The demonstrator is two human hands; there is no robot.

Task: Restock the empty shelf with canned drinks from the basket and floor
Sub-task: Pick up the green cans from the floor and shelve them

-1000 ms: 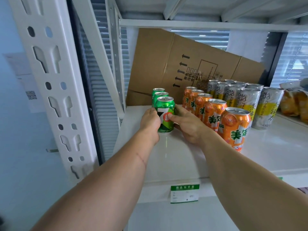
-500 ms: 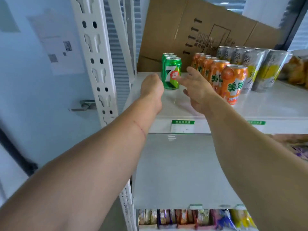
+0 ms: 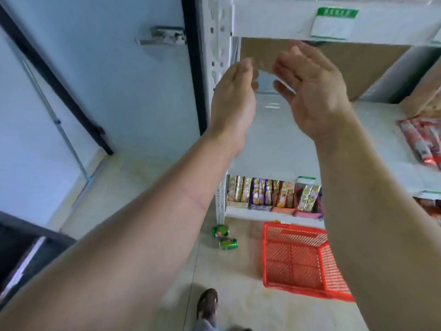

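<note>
Two green cans lie on their sides on the tiled floor, one (image 3: 220,231) close to the shelf post and the other (image 3: 228,243) just in front of it. To their right stands a red plastic basket (image 3: 296,237); the part I can see holds nothing. My left hand (image 3: 232,96) and my right hand (image 3: 312,91) hang in the air in front of the middle shelf (image 3: 281,149), fingers spread, holding nothing. The upper shelf edge (image 3: 274,22) with a green label crosses the top; the cans on it are out of view.
A white perforated shelf post (image 3: 216,44) rises at the left of the rack. Red snack packs (image 3: 420,142) lie on the middle shelf's right. Boxed snacks (image 3: 269,194) fill the bottom shelf. A door with a metal handle (image 3: 164,37) is left. My shoe (image 3: 207,303) is below.
Both hands let go of the green can on the upper shelf and drew back. My view swung down from the can rows to the floor, the basket and the two lying cans.
</note>
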